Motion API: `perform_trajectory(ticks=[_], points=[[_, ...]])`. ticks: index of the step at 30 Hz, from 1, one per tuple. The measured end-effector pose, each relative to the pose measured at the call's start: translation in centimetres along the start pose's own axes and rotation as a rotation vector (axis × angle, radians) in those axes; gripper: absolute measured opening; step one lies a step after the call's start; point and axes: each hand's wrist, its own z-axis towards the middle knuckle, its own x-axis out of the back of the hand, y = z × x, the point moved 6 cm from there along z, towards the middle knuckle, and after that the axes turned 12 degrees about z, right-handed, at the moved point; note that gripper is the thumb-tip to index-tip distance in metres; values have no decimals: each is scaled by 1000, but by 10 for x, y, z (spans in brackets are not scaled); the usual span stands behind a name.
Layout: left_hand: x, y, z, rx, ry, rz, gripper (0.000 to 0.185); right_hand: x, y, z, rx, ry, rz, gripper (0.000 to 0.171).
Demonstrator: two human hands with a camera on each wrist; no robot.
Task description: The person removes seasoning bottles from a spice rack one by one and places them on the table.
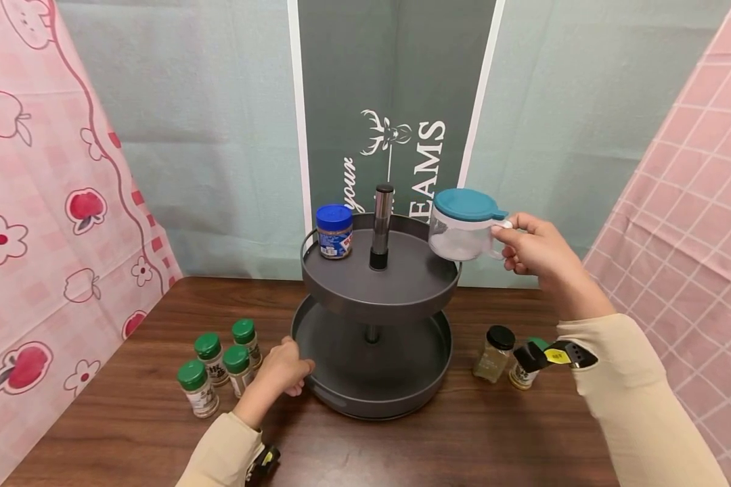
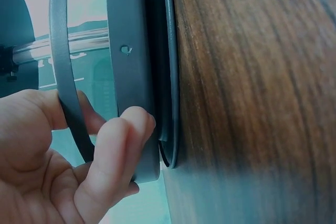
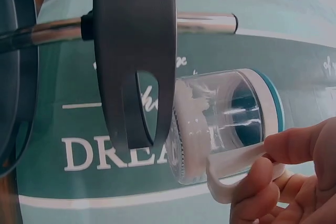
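Note:
My right hand pinches the white handle of a clear seasoning jar with a teal lid. The jar is held upright at the right rim of the upper tray of a dark grey two-tier rack. White contents show at its base in the right wrist view. Down at the left, my left hand grips the side of the rack's lower tray. In the left wrist view the thumb passes behind the tray's handle bar, and fingertips press the outer wall.
On the upper tray stands a blue-lidded jar, left of the metal post. Several green-capped spice bottles are grouped left of the rack. To its right are a black-capped bottle and another green-capped one, partly hidden by the wrist strap.

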Motion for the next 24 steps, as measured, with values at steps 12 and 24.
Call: perform_trajectory(ticks=[12,24], points=[[-2,-1,2,13,-5,-1,61,35,16,-8,-6,79,112,23],[-1,-1,1,-2,-6,3,60,65,46,-14,-49,103,103,26]])
